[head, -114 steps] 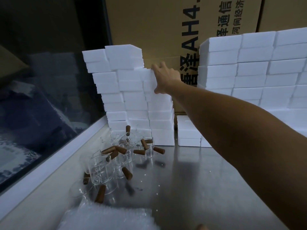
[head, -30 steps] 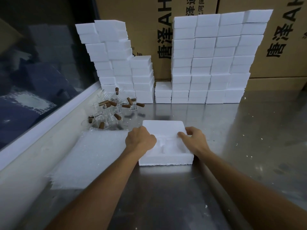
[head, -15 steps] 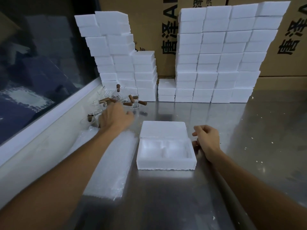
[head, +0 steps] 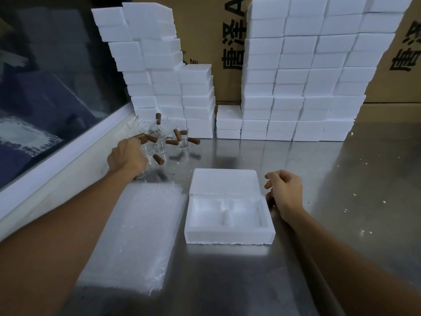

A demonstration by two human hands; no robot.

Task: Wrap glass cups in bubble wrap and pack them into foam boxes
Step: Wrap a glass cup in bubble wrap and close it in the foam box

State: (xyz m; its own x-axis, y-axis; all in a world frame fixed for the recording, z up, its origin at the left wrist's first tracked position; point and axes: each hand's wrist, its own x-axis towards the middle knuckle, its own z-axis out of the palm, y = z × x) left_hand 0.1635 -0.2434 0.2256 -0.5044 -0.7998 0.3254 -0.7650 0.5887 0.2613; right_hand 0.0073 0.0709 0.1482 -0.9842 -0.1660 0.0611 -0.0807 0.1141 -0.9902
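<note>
Head view: an open foam box [head: 229,218] lies flat on the steel tabletop [head: 341,201], its long axis running left to right, its hollow facing up and its lid [head: 224,181] folded back on the far side. Bare tabletop stretches to the right of the box and in front of it. Just left of the box lies a stack of bubble wrap [head: 141,236], its long axis running away from the viewer, nearly touching the box's left edge. Beyond the bubble wrap, left of the box's far corner, stands a cluster of glass cups [head: 168,140] with brown handles pointing various ways. The left hand [head: 126,157] reaches into this cluster; whether its grip holds a cup cannot be told. The right hand [head: 284,192] rests at the box's right edge, fingers loosely curled, holding nothing. Stacks of closed foam boxes [head: 296,87] wall off the far edge behind the open box.
</note>
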